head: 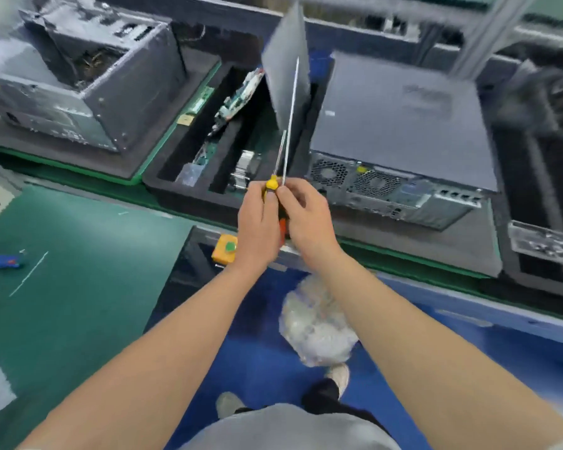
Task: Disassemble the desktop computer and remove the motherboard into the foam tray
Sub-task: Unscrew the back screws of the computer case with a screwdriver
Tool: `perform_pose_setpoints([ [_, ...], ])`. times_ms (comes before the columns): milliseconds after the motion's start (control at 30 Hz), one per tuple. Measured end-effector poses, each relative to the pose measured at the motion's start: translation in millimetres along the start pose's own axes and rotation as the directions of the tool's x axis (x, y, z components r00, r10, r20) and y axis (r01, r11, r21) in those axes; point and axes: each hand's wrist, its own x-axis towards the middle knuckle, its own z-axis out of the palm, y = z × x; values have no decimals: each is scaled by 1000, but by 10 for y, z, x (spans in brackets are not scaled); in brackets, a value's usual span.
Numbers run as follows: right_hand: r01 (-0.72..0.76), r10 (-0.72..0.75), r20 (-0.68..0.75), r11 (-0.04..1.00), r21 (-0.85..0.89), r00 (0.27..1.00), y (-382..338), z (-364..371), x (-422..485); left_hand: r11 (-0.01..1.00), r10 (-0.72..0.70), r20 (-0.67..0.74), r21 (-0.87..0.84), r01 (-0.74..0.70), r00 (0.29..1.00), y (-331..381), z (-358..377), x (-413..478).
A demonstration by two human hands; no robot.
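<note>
— At centre frame, what are the hands doing?

— Both are held close together above the front edge of the desk [78, 271]. The left hand [257, 222] is curled round the yellow-and-black handle of a screwdriver [271, 185], whose shaft points up and away. The right hand [307, 219] touches the left, with thumb and fingers pinched at the foot of a second, longer shaft [291, 118]. A bit of red-orange handle shows between the two hands.

— Where is the desktop computer?

— Right of centre. The desktop computer [397, 125] lies flat on a grey foam pad [403, 248] with its cover on. Its rear panel and fan grilles face the person.

— And the foam tray?

— The black foam tray [189, 199] sits between that machine and a second, opened computer case [88, 76] at upper left. Circuit boards [241, 92] stand on edge in its slots; I cannot tell whether any of them is the motherboard. A grey panel [288, 53] stands upright at the tray's right side, behind the two shafts.

— Anything else?

— A clear box of small parts [540, 243] sits at the right edge. A yellow-orange block [224, 251] is at the desk's front edge, just left of the left wrist. At far left, a blurred blue object [0, 260] lies on the green mat. Below, a crumpled plastic bag [316, 323] lies on the blue floor [257, 352], near the person's shoes [338, 375].
</note>
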Motion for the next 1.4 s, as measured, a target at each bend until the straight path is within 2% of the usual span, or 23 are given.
perform_pose_setpoints([
  [167,65,-84,-234,994,-88,969,-171,-1521,227,995,103,184,-19,-101,977,626,1422,126],
  [333,61,-126,-444,985,-158,887,-131,-2830,220,978,196,343,-2,-208,918,1068,2628,5],
  [467,8,-84,-543,990,-141,836,22,-3569,174,978,176,438,21,-206,881,1216,3332,-150],
  [567,-55,-20,-567,992,-114,824,227,-3925,174,985,137,477,27,-170,868,1191,3704,-265],
  [700,-189,120,-567,980,-64,815,610,-4148,246,992,31,462,97,-85,886,944,3982,-402],
  [867,-379,304,-525,924,-38,795,1118,-4097,369,957,-188,401,281,75,897,480,4067,-522],
  [967,-466,357,-521,880,-92,775,1349,-4020,453,918,-305,358,359,171,883,269,4056,-494],
  [1067,-498,346,-539,852,-162,767,1458,-3955,525,884,-375,333,409,226,865,167,4017,-416],
  [1200,-500,261,-594,819,-280,761,1485,-3863,572,855,-444,337,437,280,830,165,3947,-320],
  [1400,-465,228,-580,833,-299,782,1480,-3851,563,865,-458,365,392,313,811,198,3862,-294],
])
